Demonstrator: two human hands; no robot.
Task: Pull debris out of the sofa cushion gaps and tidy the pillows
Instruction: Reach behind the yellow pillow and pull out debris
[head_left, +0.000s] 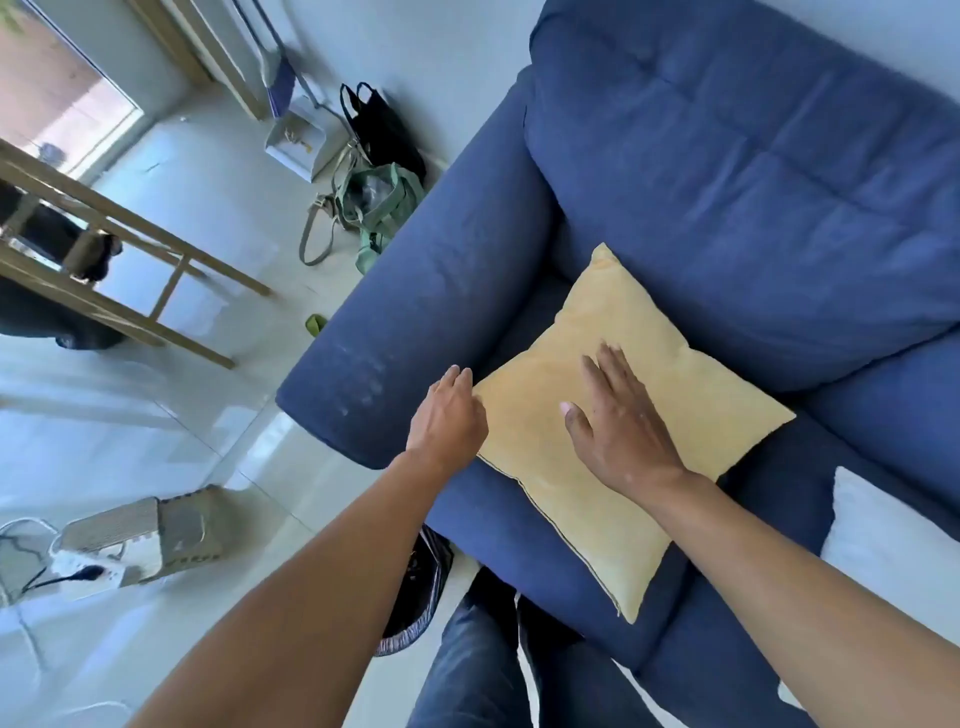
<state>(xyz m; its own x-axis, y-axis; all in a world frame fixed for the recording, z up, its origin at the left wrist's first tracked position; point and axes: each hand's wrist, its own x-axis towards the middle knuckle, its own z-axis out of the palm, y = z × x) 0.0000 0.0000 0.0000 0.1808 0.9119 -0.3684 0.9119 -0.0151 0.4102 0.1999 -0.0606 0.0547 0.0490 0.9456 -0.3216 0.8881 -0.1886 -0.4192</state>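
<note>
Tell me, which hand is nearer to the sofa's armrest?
The left hand. It is at the yellow pillow's corner, right beside the armrest. The right hand lies flat on the pillow's middle, farther from the armrest.

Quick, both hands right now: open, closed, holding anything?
Left hand: open, fingers at the yellow pillow's left corner, gripping nothing visible.
Right hand: open, palm flat on the yellow pillow, holding nothing.
</note>
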